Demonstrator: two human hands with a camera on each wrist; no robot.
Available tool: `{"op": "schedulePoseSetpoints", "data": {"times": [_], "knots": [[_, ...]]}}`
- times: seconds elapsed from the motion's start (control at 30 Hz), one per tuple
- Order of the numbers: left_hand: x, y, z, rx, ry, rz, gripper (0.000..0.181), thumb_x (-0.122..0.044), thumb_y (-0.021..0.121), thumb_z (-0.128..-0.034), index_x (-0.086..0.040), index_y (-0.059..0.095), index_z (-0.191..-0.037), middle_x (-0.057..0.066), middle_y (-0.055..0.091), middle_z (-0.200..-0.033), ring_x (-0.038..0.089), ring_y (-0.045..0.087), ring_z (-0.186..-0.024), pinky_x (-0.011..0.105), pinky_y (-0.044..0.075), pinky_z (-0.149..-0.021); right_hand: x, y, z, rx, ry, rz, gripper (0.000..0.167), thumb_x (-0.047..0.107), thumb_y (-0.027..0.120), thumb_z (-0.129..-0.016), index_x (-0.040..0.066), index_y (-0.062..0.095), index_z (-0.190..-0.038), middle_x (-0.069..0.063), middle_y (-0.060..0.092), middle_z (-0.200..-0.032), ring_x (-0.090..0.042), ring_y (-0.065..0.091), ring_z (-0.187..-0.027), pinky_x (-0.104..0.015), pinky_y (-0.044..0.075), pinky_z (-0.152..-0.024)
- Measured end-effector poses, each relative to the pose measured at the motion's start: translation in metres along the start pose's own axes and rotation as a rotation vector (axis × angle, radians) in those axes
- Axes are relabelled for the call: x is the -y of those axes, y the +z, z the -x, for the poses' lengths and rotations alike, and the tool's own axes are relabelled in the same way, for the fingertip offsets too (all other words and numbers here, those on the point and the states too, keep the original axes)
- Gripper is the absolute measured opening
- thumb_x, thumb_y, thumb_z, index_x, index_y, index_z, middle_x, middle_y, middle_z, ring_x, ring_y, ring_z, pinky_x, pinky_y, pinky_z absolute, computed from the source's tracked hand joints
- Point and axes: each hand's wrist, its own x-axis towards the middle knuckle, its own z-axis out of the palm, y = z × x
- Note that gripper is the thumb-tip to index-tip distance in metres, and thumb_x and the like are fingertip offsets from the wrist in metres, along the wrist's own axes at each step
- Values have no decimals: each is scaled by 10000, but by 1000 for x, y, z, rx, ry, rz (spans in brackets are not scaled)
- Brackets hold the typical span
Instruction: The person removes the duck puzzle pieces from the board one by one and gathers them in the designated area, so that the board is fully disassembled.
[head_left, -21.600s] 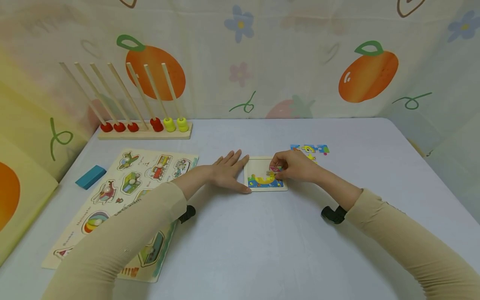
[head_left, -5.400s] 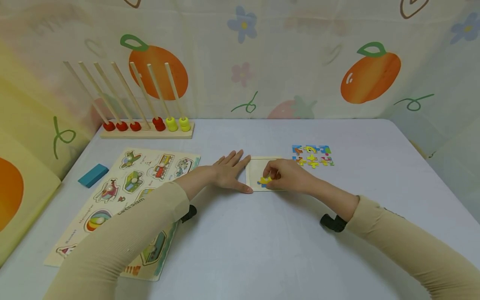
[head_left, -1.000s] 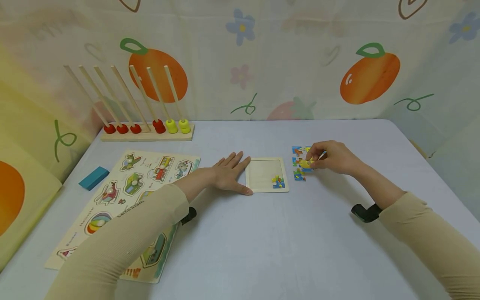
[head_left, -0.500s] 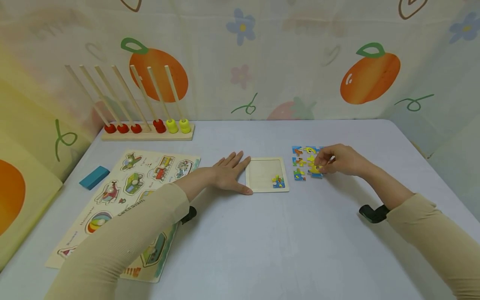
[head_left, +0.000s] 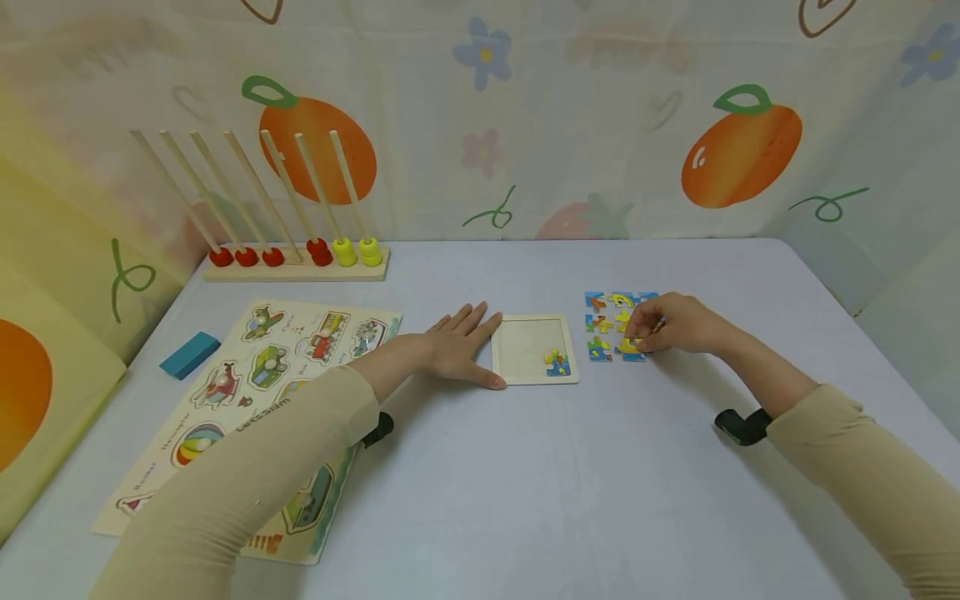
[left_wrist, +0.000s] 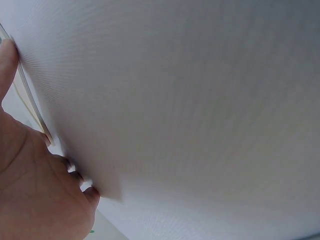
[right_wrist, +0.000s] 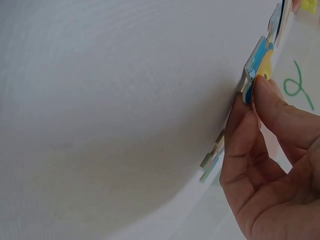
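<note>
My left hand (head_left: 459, 348) rests with straight, spread fingers along the left side of a small wooden puzzle tray (head_left: 519, 345); the left wrist view shows its fingertips (left_wrist: 93, 194) by the table. One jigsaw piece (head_left: 557, 364) lies in the tray's lower right corner. To the tray's right, my right hand (head_left: 672, 323) pinches a yellow and blue jigsaw piece (right_wrist: 259, 59) between thumb and index finger, low at the table. It sits in the bottom row of loose jigsaw pieces (head_left: 598, 323) laid out in rows; the hand hides some of them.
On the left lies a large picture puzzle board (head_left: 251, 392) of vehicles, partly under the left forearm. A blue block (head_left: 189, 356) is beside it. A wooden peg rack (head_left: 296, 271) with red and yellow beads stands at the back left.
Several pieces have left the tray and joined the rows at right. Within the last second my right hand carried a piece slightly right and toward the front row. The left hand stays.
</note>
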Motion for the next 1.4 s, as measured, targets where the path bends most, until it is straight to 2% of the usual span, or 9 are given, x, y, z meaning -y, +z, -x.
{"op": "schedulePoseSetpoints", "data": {"times": [0.4, 0.97, 1.17, 1.4], "knots": [[0, 1, -1, -3, -2, -2, 1081, -684, 582, -864, -260, -95, -1593, 6, -210, -1671, 239, -193, -1560, 498, -54, -1278, 2, 2, -1, -3, 48, 10, 97, 70, 738, -848, 60, 716, -941, -3, 578, -772, -144, 496, -775, -216, 383, -624], [-1, -1, 0, 4, -11, -4, 1085, -683, 583, -863, -259, -100, -1591, 8, -216, -1669, 235, -198, -1558, 498, -56, -1278, 5, 0, 0, -20, 41, 26, 113, 90, 727, -866, 51, 715, -971, -69, 658, -861, -170, 566, -814, -233, 461, -667], [-1, 0, 0, 4, -11, -3, 1080, -683, 577, -868, -264, -109, -1589, 6, -219, -1668, 241, -198, -1558, 502, -53, -1278, 13, 2, 1, -57, 40, 7, 187, 123, 731, -862, 28, 708, -1022, -88, 655, -881, -182, 566, -814, -222, 465, -634], [-1, -1, 0, 4, -9, -6, 1080, -686, 576, -867, -261, -105, -1591, 9, -214, -1670, 238, -195, -1559, 499, -51, -1278, 23, 11, -1, -76, 6, 15, 159, 123, 729, -867, 64, 718, -1014, -69, 667, -897, -185, 573, -843, -213, 480, -660]]}}
